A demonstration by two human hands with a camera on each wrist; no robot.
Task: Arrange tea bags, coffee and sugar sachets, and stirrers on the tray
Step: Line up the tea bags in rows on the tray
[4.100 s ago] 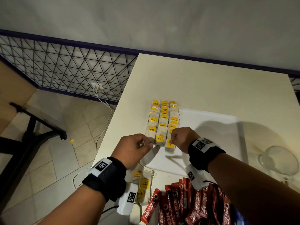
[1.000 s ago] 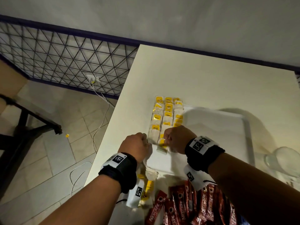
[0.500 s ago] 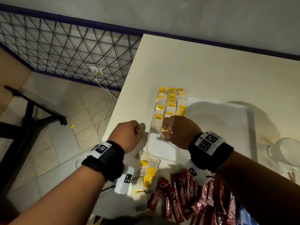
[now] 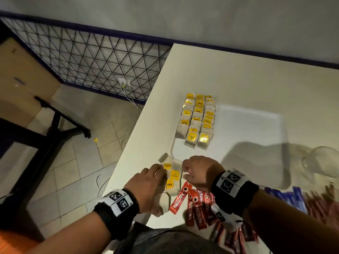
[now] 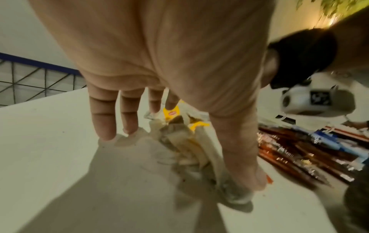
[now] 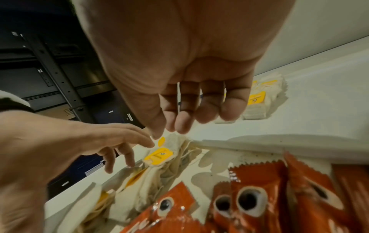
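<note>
A white tray (image 4: 247, 129) lies on the table, with tea bags (image 4: 197, 120) laid in three rows along its left end. A loose pile of tea bags (image 4: 172, 177) with yellow tags sits off the tray at the table's near left edge. My left hand (image 4: 152, 180) rests on this pile with fingers straight and spread. In the left wrist view its thumb (image 5: 249, 178) presses on one bag. My right hand (image 4: 185, 171) hovers just above the pile, and in the right wrist view its fingertips (image 6: 179, 127) are loosely bent, holding nothing. Red coffee sachets (image 4: 197, 206) lie under my right wrist.
Blue sachets (image 4: 288, 197) lie to the right of the red ones. A clear glass (image 4: 322, 162) stands at the tray's right. The table's left edge (image 4: 128, 153) drops to a tiled floor with cables. Most of the tray's surface is bare.
Both hands have drawn back from the tea bag rows on the tray to the loose pile near the table's front edge. A tea bag now lies at the front of the rows.
</note>
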